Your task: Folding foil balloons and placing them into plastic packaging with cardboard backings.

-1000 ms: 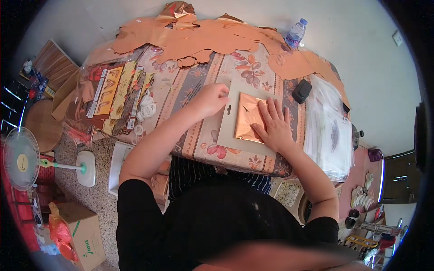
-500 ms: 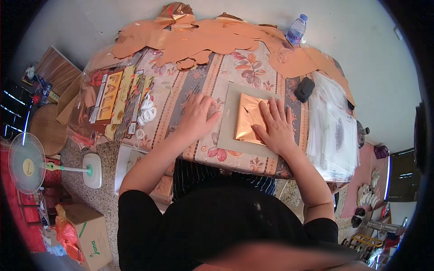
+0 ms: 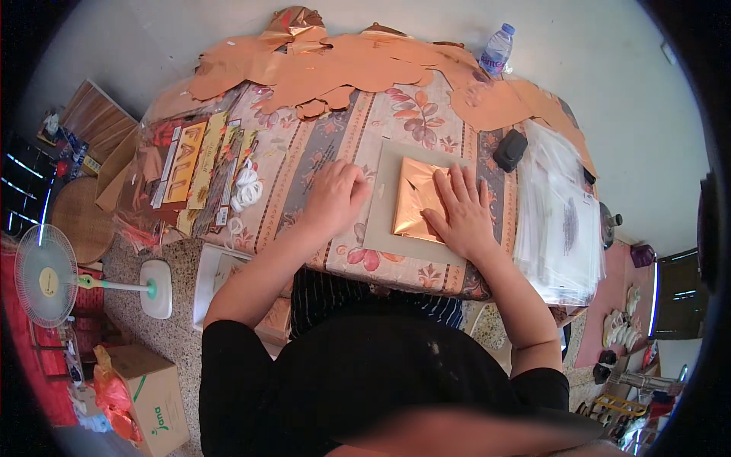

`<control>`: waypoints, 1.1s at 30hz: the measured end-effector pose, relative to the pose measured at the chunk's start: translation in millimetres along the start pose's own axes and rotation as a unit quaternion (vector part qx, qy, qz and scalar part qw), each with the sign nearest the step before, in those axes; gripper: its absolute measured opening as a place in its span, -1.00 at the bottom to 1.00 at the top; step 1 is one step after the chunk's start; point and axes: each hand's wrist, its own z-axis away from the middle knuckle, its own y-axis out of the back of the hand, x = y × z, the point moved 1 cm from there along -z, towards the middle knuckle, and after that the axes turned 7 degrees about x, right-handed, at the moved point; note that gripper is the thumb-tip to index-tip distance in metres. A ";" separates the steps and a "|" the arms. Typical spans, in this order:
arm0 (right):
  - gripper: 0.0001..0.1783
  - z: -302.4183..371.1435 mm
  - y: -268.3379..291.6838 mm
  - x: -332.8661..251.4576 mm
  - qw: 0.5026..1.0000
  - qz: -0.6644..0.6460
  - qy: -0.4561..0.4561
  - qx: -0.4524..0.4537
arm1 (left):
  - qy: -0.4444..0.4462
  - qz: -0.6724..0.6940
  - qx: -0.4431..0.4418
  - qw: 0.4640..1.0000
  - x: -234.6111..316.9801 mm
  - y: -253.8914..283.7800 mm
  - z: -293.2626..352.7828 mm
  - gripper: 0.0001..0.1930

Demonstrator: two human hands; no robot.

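A copper-coloured foil packet [image 3: 416, 199], shiny and roughly rectangular with a small dark mark on its face, lies on a grey-beige board [image 3: 381, 242]. My right hand [image 3: 463, 217] rests flat over the packet's right side, fingers stretched out and slightly spread. Left of the board, my left hand [image 3: 333, 199] is low over the patterned tablecloth [image 3: 304, 152], with its fingers curled in and the thumb close to them. The inside of its grip is hidden, so I cannot tell whether anything is in it.
Copper-coloured cut sheets [image 3: 327, 65] spread along the far edge, near a water bottle [image 3: 496, 52]. A black object [image 3: 510, 150] and stacked clear plastic sleeves [image 3: 560, 236] lie at right. At left are packaged decorations [image 3: 183, 167] and a white cord bundle [image 3: 246, 190]. A fan [image 3: 47, 276] stands beyond.
My left hand's fingers have curled in further and the thumb has closed toward them. My right hand stays flat on the foil packet.
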 end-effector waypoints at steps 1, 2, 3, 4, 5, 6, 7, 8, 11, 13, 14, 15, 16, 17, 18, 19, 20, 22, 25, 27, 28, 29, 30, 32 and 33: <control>-0.18 -0.4 1.0 -0.4 1.000 0.000 0.000 0.000 | 0.000 0.000 0.000 1.000 2.0 0.8 0.2 -0.83; -0.18 -1.0 3.0 -1.1 1.000 0.000 -0.001 -0.005 | -0.003 0.000 0.010 1.000 3.9 1.3 0.3 -0.83; -0.18 -1.2 4.3 -1.9 1.000 -0.001 -0.002 -0.009 | -0.007 0.001 0.021 1.000 5.0 2.1 0.9 -0.84; -0.18 -0.9 3.5 -2.0 1.000 -0.001 -0.001 -0.009 | -0.006 0.000 0.021 1.000 4.0 1.4 1.4 -0.84; -0.18 -0.4 2.2 -1.6 1.000 0.000 0.000 -0.004 | -0.009 0.004 0.023 1.000 2.1 -0.1 1.8 -0.84; -0.18 -0.4 1.7 -1.1 1.000 0.001 0.001 0.001 | -0.013 0.008 0.026 1.000 0.8 -1.5 1.5 -0.84; -0.18 -0.6 1.9 -1.3 1.000 0.001 0.001 0.001 | -0.013 0.008 0.026 1.000 0.0 -2.4 1.7 -0.84; -0.18 -1.0 2.2 -1.7 1.000 0.001 0.000 -0.001 | -0.013 0.010 0.031 0.999 -0.6 -2.9 1.7 -0.84; -0.18 -0.7 1.7 -1.1 1.000 0.000 0.000 -0.001 | 0.002 0.026 0.030 0.999 -0.6 -0.9 0.2 -0.87; -0.18 -0.9 1.2 -1.0 1.000 0.002 0.000 -0.003 | 0.018 0.042 0.022 0.999 -2.2 -1.0 -0.9 -0.89; -0.18 -1.1 1.1 -1.0 1.000 0.001 -0.003 -0.006 | 0.032 0.054 0.023 0.998 -3.2 -1.5 -1.5 -0.89; -0.18 -0.7 1.4 -0.8 1.000 0.000 -0.005 -0.007 | 0.045 0.064 0.025 0.997 -3.1 -1.2 -2.0 -0.90; -0.18 -0.5 1.2 -0.6 1.000 0.000 -0.004 -0.006 | 0.045 0.064 0.025 0.997 -2.6 -0.7 -2.6 -0.90; -0.18 -0.4 0.8 -0.2 1.000 0.002 -0.003 -0.006 | 0.072 0.075 0.029 0.994 -2.4 0.1 -3.2 -0.90; -0.18 -0.4 0.5 -0.2 1.000 0.003 -0.002 -0.005 | 0.100 0.085 0.032 0.991 -2.8 0.6 -3.7 -0.90; -0.18 -0.3 0.5 -0.3 1.000 0.003 -0.002 -0.005 | 0.100 0.085 0.033 0.991 -3.5 0.2 -3.8 -0.90; -0.18 -0.1 0.7 -0.4 1.000 0.003 -0.002 -0.004 | 0.083 0.071 0.056 0.992 -4.6 -0.3 -3.7 -0.90; -0.18 -0.3 0.7 -0.5 1.000 0.003 -0.003 -0.003 | 0.066 0.057 0.079 0.993 -6.6 0.0 -4.4 -0.90; -0.18 -0.4 0.4 -0.7 1.000 0.000 -0.002 -0.005 | 0.086 0.065 0.082 0.991 -9.4 2.0 -5.4 -0.89; -0.18 0.0 1.1 -1.0 1.000 -0.002 -0.002 0.002 | 0.118 0.074 0.081 0.987 -9.7 3.7 -6.3 -0.89; -0.18 0.0 0.9 -1.0 1.000 -0.002 -0.002 0.002 | 0.119 0.074 0.081 0.987 -9.7 3.9 -6.2 -0.89; -0.18 0.0 0.6 -0.9 1.000 -0.002 -0.002 0.002 | 0.121 0.078 0.084 0.986 -9.6 4.0 -5.9 -0.89; -0.18 -0.1 0.2 -1.0 1.000 -0.003 -0.001 0.002 | 0.123 0.082 0.086 0.985 -8.7 4.8 -6.3 -0.89; -0.18 0.0 2.5 -1.9 1.000 -0.004 -0.003 0.001 | 0.104 0.087 0.078 0.988 -2.6 5.7 -5.2 -0.89; -0.18 0.2 3.4 -2.0 1.000 -0.005 -0.005 0.000 | 0.084 0.092 0.069 0.990 2.3 6.5 -5.0 -0.89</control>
